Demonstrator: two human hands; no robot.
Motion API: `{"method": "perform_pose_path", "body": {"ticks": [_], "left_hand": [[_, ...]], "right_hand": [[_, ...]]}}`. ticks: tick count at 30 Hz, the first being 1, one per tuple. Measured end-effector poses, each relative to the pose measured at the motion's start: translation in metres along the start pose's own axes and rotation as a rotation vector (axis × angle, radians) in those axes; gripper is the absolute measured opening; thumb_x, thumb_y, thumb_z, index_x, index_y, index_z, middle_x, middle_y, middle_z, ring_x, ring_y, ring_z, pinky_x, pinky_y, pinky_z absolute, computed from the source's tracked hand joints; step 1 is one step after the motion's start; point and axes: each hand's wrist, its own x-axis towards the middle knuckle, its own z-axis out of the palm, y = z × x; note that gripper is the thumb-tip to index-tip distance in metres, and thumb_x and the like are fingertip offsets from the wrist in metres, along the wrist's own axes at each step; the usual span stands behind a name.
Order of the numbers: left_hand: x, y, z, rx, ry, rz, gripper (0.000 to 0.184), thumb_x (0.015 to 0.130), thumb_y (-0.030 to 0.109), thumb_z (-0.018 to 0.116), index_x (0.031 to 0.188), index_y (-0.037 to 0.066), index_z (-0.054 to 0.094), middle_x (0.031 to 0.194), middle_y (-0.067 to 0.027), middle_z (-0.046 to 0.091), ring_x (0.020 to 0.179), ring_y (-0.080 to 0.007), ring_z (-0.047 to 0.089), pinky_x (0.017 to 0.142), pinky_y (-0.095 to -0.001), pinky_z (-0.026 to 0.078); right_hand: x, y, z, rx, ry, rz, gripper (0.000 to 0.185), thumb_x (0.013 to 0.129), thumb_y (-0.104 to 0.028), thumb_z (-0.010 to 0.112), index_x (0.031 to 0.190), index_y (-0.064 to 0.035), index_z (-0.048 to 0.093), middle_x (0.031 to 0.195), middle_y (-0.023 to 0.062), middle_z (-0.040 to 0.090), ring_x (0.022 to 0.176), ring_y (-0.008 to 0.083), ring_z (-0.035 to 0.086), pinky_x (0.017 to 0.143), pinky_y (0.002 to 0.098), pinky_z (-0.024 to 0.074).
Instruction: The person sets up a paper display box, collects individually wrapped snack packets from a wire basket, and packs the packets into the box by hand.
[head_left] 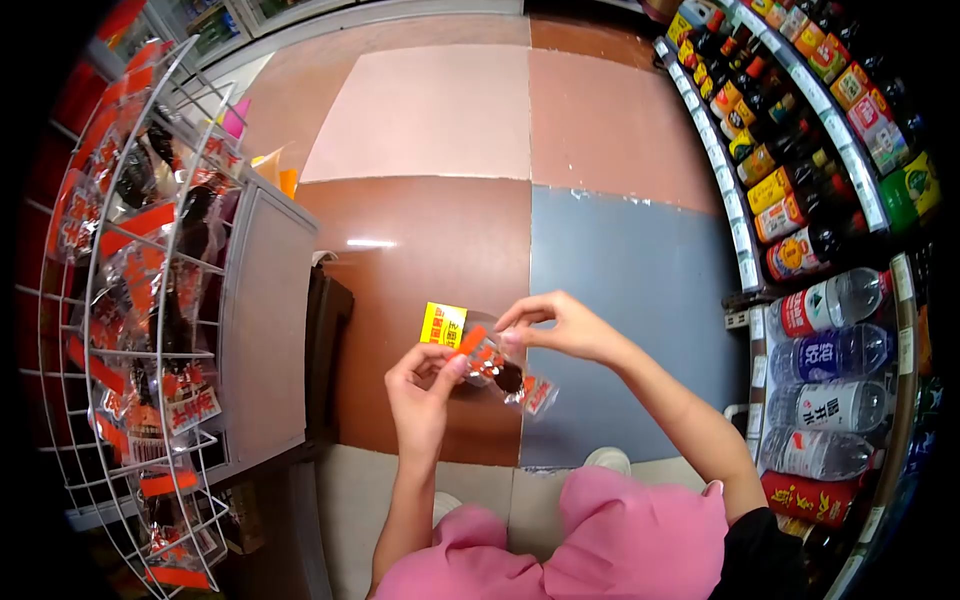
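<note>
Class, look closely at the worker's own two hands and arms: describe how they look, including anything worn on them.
The left hand and right hand have no gloves, and no ring or watch shows. Both forearms are uncovered. Black fabric, apparently a short sleeve, meets the right arm; no left sleeve shows. Fingernail details are too small to tell.

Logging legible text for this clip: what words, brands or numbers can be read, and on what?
"纯悦": blue label on a clear plastic bottle, right shelf.
"喝开水": white label on the clear bottle beside it.
Too small or blurred to read surely: orange-red print on the clear plastic packet in the hands; yellow printed card; packets on the white wire rack; dark sauce bottles; red pack; shelf tags.
</note>
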Motion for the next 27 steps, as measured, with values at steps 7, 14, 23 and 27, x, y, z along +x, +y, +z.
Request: {"method": "perform_pose_path", "body": {"ticks": [7,14,23,27], "left_hand": [[0.001,-0.036,-0.013,-0.161,0.26,-0.088,0.007,0.091,0.003,0.066,0.096,0.0,0.063,0.083,-0.0044,0.067,0.076,-0.0075,0.059,0.069,-0.0218,0.045],[0.003,-0.057,-0.013,-0.113,0.292,-0.114,0.007,0.091,0.005,0.067,0.095,0.001,0.062,0.084,-0.0039,0.068,0.076,-0.0062,0.059,0.071,-0.0217,0.045],[0.001,-0.079,-0.005,0.153,0.23,-0.012,0.018,0.092,0.008,0.068,0.105,-0.002,0.06,0.092,-0.0063,0.067,0.079,-0.0089,0.058,0.076,-0.0248,0.047],[0.001,-0.072,0.0,0.416,0.252,0.094,0.029,0.09,0.012,0.068,0.115,0.001,0.06,0.107,-0.0068,0.064,0.087,-0.012,0.056,0.079,-0.0289,0.045]], "right_hand": [[-0.034,0.06,-0.005,0.329,0.126,0.186,0.033,0.09,-0.028,0.069,0.109,-0.0022,0.072,0.097,0.0092,0.073,0.092,0.0134,0.067,0.094,0.0298,0.0466],[-0.04,0.082,0.021,0.544,0.262,0.21,0.019,0.084,-0.016,0.074,0.097,-0.0026,0.073,0.09,0.0055,0.073,0.085,0.0094,0.065,0.087,0.0263,0.0462],[-0.038,0.105,0.017,0.47,0.418,0.197,0.011,0.084,-0.008,0.07,0.093,-0.0022,0.071,0.088,0.0027,0.072,0.084,0.0079,0.063,0.082,0.023,0.0448],[-0.046,0.101,-0.01,0.521,0.525,0.17,0.009,0.084,-0.007,0.069,0.092,-0.0026,0.07,0.086,0.0037,0.071,0.082,0.0082,0.063,0.081,0.0239,0.0459]]}}
